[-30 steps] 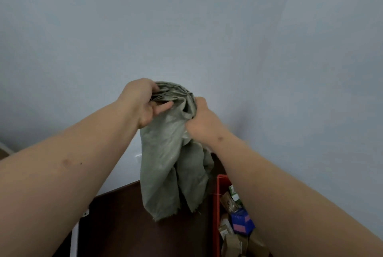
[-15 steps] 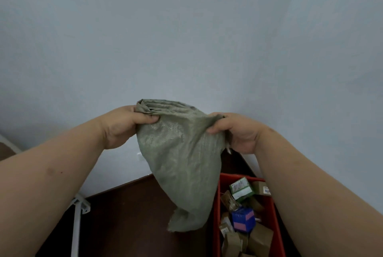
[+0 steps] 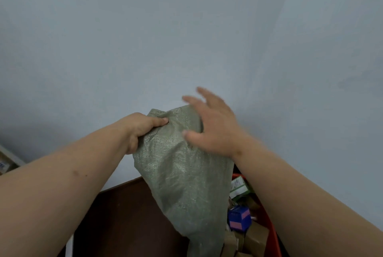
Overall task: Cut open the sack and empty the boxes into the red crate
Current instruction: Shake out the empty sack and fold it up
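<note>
The left hand point(image 3: 139, 130) is gripping the upper left edge of a limp, grey-green woven plastic sack point(image 3: 182, 176), its thumb pressing into the cloth and its fingers curling out of sight behind the fabric. The right hand point(image 3: 213, 130) is hovering at the sack's upper right with its fingers spread and straight, its thumb lying against the cloth; it is closing round nothing, and the blur is making it hard to tell whether the palm is touching. The sack is hanging down from the left hand in front of a pale blue-grey wall point(image 3: 186, 28), its lower end drooping over a dark brown tabletop point(image 3: 124, 219) and partly covering the left side of a red plastic crate point(image 3: 273, 234). Inside the crate, small boxes are lying jumbled together: a white and green carton point(image 3: 238, 189), a blue box with pink panels point(image 3: 239, 220) and several plain brown cardboard boxes point(image 3: 257, 238).
</note>
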Motion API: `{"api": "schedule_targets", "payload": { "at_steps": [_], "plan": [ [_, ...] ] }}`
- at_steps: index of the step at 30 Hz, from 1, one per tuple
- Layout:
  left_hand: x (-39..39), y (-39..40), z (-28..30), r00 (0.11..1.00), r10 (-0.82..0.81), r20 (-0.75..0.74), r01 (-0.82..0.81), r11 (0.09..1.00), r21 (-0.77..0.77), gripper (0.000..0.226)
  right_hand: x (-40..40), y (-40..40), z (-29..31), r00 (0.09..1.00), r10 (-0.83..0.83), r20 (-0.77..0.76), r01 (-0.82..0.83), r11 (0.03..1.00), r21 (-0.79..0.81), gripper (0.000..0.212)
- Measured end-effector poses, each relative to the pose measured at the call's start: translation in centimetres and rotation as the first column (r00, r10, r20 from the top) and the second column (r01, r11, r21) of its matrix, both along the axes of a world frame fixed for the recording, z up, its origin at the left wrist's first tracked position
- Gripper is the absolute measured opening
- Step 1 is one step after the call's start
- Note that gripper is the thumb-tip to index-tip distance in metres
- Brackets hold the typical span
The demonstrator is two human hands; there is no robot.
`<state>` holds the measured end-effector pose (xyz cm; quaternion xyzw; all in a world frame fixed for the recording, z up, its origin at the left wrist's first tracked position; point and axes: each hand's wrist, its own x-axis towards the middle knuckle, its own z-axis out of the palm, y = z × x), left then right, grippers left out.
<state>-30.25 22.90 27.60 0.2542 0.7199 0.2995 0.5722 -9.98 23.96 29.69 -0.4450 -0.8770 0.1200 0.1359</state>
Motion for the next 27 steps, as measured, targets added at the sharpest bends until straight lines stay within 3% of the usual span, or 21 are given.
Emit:
{"api": "schedule_targets", "payload": {
  "at_steps": [2, 3, 6, 8, 10, 12, 14, 18, 21, 24, 27],
  "plan": [
    [0.4, 0.1, 0.2, 1.0, -0.027, 0.004, 0.027, 0.999, -0.046, 0.045, -0.5, -0.1, -0.8, 0.973, 0.084, 0.216, -0.043, 0.981, -0.187, 0.102],
    [0.5, 0.1, 0.2, 0.999, -0.042, 0.001, 0.042, 0.997, -0.064, 0.044, -0.5, -0.1, -1.3, 0.964, 0.094, 0.248, -0.01, 0.947, -0.322, 0.106],
    [1.0, 0.2, -0.5, 0.986, -0.132, -0.104, 0.13, 0.991, -0.022, 0.056, 0.0, 0.0, -2.6, 0.994, 0.048, 0.094, 0.021, 0.785, -0.619, 0.08],
    [1.3, 0.3, -0.9, 0.938, -0.233, -0.256, 0.25, 0.968, 0.035, 0.074, 0.1, 0.2, -3.1, 0.998, 0.023, 0.06, 0.022, 0.756, -0.654, 0.055],
    [0.9, 0.3, -0.8, 0.866, -0.395, -0.308, 0.428, 0.903, 0.045, 0.085, 0.6, 0.4, -3.5, 0.999, -0.034, 0.01, 0.032, 0.714, -0.7, 0.042],
    [0.0, 0.0, -0.7, 0.803, -0.57, -0.174, 0.582, 0.813, 0.022, 0.093, 1.2, 0.8, -3.5, 0.991, -0.123, -0.059, 0.03, 0.622, -0.783, 0.038],
    [-0.6, -0.4, -1.0, 0.768, -0.639, -0.04, 0.64, 0.766, 0.051, 0.082, 1.9, 1.1, -3.4, 0.977, -0.182, -0.107, 0.001, 0.512, -0.859, 0.038],
    [-1.3, -0.3, -1.8, 0.761, -0.643, 0.088, 0.632, 0.765, 0.12, 0.074, 2.7, 1.2, -4.0, 0.96, -0.233, -0.152, -0.055, 0.374, -0.926, 0.035],
    [-1.6, -0.5, -1.7, 0.723, -0.675, 0.147, 0.662, 0.738, 0.129, 0.062, 3.3, 1.2, -4.6, 0.939, -0.293, -0.18, -0.082, 0.317, -0.945, 0.018],
    [-1.7, -0.5, -1.9, 0.77, -0.606, 0.202, 0.582, 0.796, 0.17, 0.054, 3.7, 1.4, -4.6, 0.915, -0.36, -0.184, -0.076, 0.293, -0.953, 0.022],
    [-1.9, -0.3, -2.6, 0.872, -0.473, 0.128, 0.453, 0.877, 0.158, 0.083, 3.8, 1.7, -4.2, 0.908, -0.372, -0.192, -0.082, 0.29, -0.953, 0.03]
  ]
}}
